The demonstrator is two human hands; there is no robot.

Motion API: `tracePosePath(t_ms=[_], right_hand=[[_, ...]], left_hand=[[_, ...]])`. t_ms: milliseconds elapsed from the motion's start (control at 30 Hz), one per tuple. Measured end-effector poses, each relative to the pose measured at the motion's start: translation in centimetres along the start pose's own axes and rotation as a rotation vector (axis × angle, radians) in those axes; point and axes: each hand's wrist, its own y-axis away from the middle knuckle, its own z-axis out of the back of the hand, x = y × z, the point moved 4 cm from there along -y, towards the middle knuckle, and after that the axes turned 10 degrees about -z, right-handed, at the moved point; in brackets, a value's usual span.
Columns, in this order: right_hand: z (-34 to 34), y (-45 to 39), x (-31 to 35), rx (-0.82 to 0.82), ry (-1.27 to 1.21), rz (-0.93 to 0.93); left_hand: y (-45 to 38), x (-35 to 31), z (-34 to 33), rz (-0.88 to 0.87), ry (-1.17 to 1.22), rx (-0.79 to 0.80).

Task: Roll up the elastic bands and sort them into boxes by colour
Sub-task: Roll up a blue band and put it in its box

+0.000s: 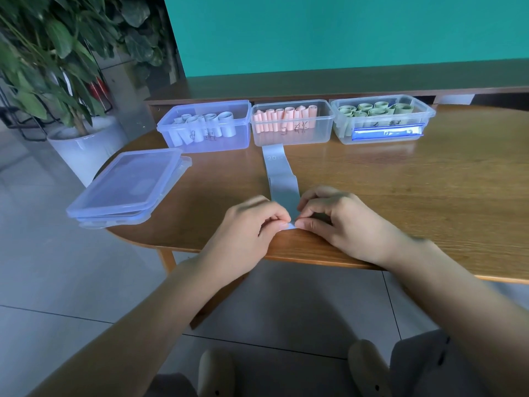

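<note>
My left hand (252,224) and right hand (335,216) each pinch the near end of the grey-blue elastic band (282,179), fingertips clamped on its folded tip. The band lies flat on the wooden table (400,181), its far end touching the pink-roll box (292,123).

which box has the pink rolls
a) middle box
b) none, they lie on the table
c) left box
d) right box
a: the pink rolls stand in the middle box, between the left box with pale blue rolls and the right box with green rolls.
</note>
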Motion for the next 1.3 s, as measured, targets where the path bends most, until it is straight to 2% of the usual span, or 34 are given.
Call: tracePosePath(t_ms=[267, 400, 833, 1067, 1300], right_hand=[[-0.1, 0.1, 0.3, -0.065, 0.122, 0.009], [-0.2, 0.2, 0.6, -0.097, 0.111, 0.052], [-0.4, -0.8, -0.1, -0.076, 0.075, 0.009], [-0.4, -1.0, -0.4, -0.175, 0.045, 0.025], [-0.6, -1.7, -0.9, -0.185, 0.009, -0.020]], left_hand=[[0.0, 0.4, -0.1, 0.028, -0.023, 0.063], [-0.1, 0.7, -0.2, 0.048, -0.013, 0.055], [-0.4, 0.6, 0.0, 0.067, -0.013, -0.007], [-1.0, 1.5, -0.3, 0.084, -0.009, 0.013], [-1.2, 1.8, -0.2, 0.087, -0.026, -0.034]])
